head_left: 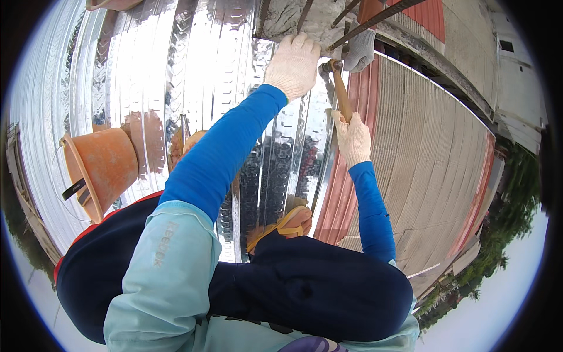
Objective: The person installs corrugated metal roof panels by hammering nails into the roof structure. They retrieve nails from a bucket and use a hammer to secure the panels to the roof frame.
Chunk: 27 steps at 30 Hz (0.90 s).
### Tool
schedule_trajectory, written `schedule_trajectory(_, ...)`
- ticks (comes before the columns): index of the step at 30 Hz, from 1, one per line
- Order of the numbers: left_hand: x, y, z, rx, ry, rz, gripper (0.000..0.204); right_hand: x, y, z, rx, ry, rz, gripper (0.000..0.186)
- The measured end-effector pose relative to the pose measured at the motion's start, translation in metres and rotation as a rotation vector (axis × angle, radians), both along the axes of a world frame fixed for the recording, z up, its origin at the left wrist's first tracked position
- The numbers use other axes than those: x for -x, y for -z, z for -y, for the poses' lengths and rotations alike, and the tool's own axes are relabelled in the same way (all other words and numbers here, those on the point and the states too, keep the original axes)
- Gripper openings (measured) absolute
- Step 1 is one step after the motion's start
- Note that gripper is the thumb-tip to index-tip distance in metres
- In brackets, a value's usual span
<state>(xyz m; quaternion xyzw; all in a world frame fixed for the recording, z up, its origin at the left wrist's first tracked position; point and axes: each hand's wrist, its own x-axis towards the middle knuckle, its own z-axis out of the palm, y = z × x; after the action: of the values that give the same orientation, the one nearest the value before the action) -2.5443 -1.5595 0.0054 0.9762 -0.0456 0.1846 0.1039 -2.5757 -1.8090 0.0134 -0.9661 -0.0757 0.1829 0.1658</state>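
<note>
My right hand (pixel 353 139), in a cream knit glove, is wrapped round the wooden handle of a hammer (pixel 341 91). The hammer's head is up at the edge of the shiny corrugated metal decking (pixel 202 53). Left of it, my left hand (pixel 293 66), gloved alike, is closed at the decking's far end beside rough concrete (pixel 284 19). Its fingers curl away from view, so whatever they grip is hidden. Just beyond the hammer head is a grey-gloved hand (pixel 359 51), apparently another person's, near the steel bars.
Ribbed steel bars (pixel 375 22) jut out over the concrete at the top. An orange bucket (pixel 108 161) lies tipped on the decking at left. My sandalled foot (pixel 296 223) rests near the decking's right edge. A lower corrugated roof (pixel 422 158) spreads beyond that edge.
</note>
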Motion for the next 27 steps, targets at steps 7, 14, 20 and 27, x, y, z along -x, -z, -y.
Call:
schedule_trajectory(7,0.004,0.004,-0.008,0.021,0.017,-0.070,0.034,0.017,-0.044,-0.011,-0.299,0.146,-0.006,0.059)
schedule_trajectory(14,0.000,-0.001,-0.001,0.073,0.025,-0.116,0.032,0.013,-0.004,0.004,0.106,0.005,0.003,0.060)
schedule_trajectory(20,0.000,-0.001,-0.009,0.072,0.047,-0.127,0.040,0.069,-0.022,0.015,-0.303,0.274,-0.063,0.045)
schedule_trajectory(27,0.032,-0.012,-0.002,0.163,0.093,0.080,0.057,0.161,-0.031,0.036,-0.528,0.639,-0.378,0.040)
